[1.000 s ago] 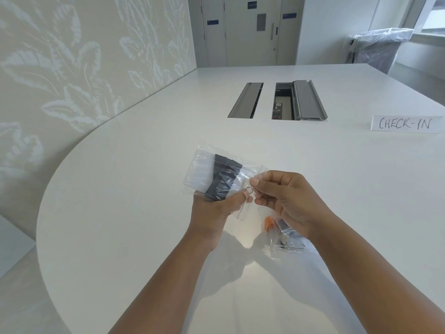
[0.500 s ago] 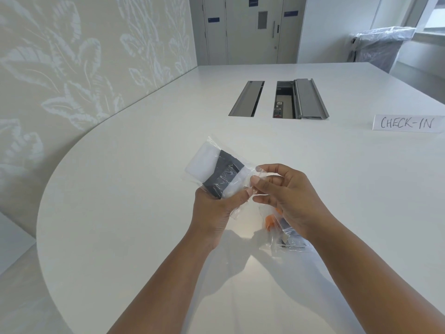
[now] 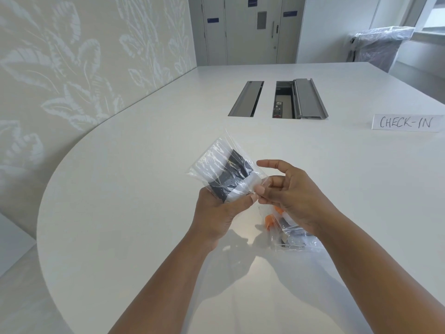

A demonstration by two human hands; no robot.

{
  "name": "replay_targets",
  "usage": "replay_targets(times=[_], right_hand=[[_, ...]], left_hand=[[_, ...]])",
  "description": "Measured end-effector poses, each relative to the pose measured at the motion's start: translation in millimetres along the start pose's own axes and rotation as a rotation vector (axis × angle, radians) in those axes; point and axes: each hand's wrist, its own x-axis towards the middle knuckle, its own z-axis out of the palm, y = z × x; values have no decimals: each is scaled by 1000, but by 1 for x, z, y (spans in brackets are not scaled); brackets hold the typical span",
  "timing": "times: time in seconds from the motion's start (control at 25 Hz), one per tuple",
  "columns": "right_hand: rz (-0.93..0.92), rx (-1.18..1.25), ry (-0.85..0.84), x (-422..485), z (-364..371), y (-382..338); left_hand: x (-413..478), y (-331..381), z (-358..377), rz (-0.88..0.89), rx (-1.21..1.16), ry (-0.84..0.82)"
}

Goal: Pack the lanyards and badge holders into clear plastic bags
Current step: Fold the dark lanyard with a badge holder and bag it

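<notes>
1. Head view: the left hand [image 3: 216, 213] grips the clear plastic bag [image 3: 215, 157] above the table [image 3: 120, 213], near its curved edge. The right hand [image 3: 289, 196] pinches the bag's mouth, forefinger straight.
2. Risk: the mouth seems unsealed, so a slack pinch could let the dark lanyard [image 3: 231, 175] slide out.
3. The bag's long axis runs from the mouth at the hands to the closed end, which points toward the table's far-left edge.

head-worn view, facing forward-down, close over table [image 3: 120, 213]

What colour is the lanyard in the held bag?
Dark grey lanyard, seen through the clear bag in the head view.
</notes>
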Motion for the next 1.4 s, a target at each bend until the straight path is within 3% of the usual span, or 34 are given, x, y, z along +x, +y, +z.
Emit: replay_targets(times=[0.44,0.72,1.12,1.4], right_hand=[[-72,-228,32,3,-2,3],[-41,-75,124,1,-3,-1],[-41,-37,171,-2,-8,-6],[-5,-153,153,-1,-21,-14]], left_hand=[[2,0,-7,-42,120,-6],[2,3,-8,-101,67,12],[2,2,-7,-135,15,11],[2,-3,-2,-186,-20,-15]])
